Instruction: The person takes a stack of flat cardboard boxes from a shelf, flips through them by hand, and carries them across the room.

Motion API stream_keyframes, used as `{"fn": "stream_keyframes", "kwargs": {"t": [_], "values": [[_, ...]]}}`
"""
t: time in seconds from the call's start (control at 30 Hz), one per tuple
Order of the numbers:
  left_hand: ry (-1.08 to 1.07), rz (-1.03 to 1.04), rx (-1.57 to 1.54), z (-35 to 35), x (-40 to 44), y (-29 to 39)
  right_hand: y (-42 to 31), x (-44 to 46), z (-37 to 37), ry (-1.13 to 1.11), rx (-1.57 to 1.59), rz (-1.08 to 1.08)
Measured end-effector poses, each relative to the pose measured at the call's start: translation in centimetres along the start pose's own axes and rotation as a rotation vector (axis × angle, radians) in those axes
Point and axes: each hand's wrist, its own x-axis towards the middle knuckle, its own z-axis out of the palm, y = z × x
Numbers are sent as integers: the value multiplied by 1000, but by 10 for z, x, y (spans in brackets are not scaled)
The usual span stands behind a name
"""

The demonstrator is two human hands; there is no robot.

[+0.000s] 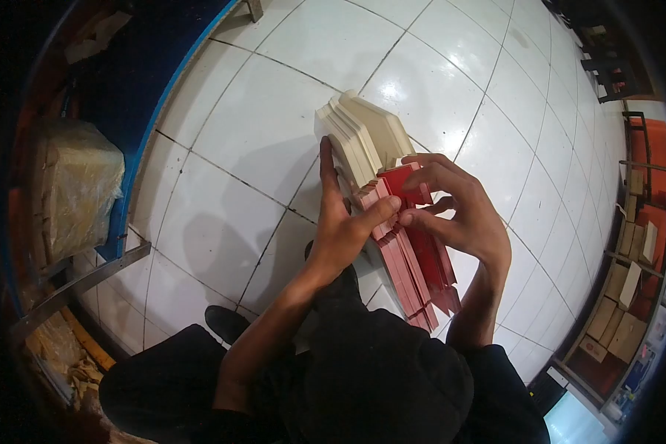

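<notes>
A stack of folded card pieces stands between my hands, with a cream part (374,126) at the far end and a red part (414,274) nearer to me. The pieces lie in layers with uneven edges. My left hand (340,229) grips the stack from the left, fingers stretched along the cream side and thumb pressed on the red layers. At the right, my right hand (459,207) has its fingers curled over a bright red card flap (403,180), with the thumb near the layered edges. Parts of the stack are hidden behind both hands.
White floor tiles (274,118) surround the stack. On the left are a blue-edged table (144,159) and a plastic-wrapped bundle (85,189). Shelving with cardboard boxes (614,322) lines the right side. My dark shoe (226,323) shows at the lower left.
</notes>
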Motion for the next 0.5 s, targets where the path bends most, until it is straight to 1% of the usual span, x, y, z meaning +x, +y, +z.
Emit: {"fn": "stream_keyframes", "kwargs": {"t": [0.2,0.5], "values": [[-5,15,-24,0,1,0,-3,2,0,9,12,20],[-14,-12,41,-3,0,-4,-4,3,-2,-22,9,68]]}}
